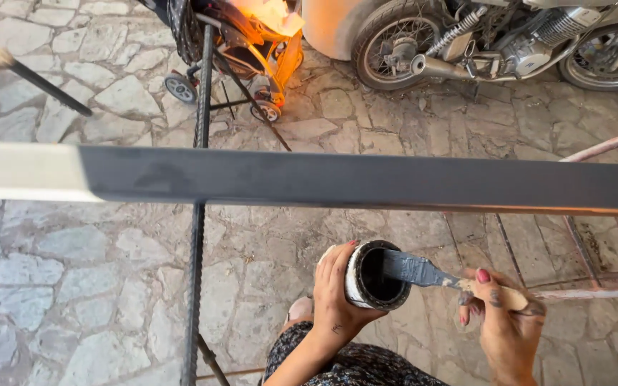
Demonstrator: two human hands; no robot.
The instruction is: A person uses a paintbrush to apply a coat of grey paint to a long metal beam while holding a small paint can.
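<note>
Head view: left hand grips paint can, right hand holds brush dipped in it; horizontal bar lies just above both.

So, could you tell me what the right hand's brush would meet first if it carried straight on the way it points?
Most likely the inside of the paint can: the brush in the right hand already points into its open mouth.

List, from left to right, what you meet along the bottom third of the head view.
Ribbed steel rod → left hand → paint tin → brush → right hand → rusty frame bars.
</note>
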